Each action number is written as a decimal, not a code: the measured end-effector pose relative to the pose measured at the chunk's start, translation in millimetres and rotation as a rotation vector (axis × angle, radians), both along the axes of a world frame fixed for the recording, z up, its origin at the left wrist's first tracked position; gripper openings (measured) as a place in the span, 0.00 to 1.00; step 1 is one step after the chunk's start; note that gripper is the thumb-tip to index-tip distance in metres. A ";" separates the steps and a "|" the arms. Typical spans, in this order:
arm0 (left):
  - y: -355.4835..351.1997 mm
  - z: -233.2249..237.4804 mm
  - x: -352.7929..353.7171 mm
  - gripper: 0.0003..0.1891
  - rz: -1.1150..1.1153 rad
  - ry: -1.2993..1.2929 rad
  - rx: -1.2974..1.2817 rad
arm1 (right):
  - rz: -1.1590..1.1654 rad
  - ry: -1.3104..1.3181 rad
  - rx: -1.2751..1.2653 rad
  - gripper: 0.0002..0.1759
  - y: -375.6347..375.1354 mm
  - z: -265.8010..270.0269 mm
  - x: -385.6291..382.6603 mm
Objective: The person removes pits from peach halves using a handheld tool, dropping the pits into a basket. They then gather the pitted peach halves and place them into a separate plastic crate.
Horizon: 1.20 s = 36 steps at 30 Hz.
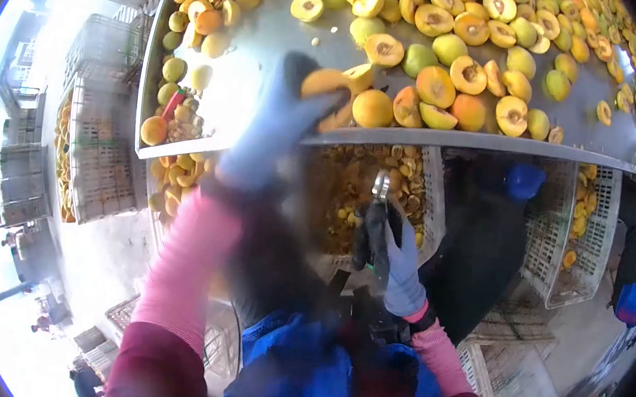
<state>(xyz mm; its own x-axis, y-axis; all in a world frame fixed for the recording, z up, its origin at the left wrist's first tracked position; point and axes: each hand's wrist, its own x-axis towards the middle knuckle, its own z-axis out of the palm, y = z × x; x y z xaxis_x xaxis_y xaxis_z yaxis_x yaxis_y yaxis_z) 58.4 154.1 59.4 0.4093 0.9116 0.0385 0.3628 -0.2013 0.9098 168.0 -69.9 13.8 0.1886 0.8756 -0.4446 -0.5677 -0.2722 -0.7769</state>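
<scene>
My left hand [284, 117], in a pale glove with dark fingertips, is smeared by motion over the metal table's near edge. Its thumb and fingers curve around a yellow peach [324, 83]. Halved and whole peaches [436, 87] lie just to the right of it, several with pits showing. Lower down, in front of my body, my right hand [397, 257] wears a similar glove. It is closed on a hand tool with a shiny looped metal head [381, 183] pointing up, above a crate of cut fruit [349, 194].
The metal table [386, 137] has a raised rim. A red-handled item [174, 103] lies among pits and peaches at its left corner. White plastic crates [102, 152] stand at the left, with another crate [594, 227] under the table at right. Another person's dark-clothed leg [484, 239] is beside me.
</scene>
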 end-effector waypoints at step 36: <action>-211.8 -30.4 -118.6 0.17 0.495 -0.554 -0.432 | 0.591 1.773 0.311 0.27 -34.3 23.2 -71.4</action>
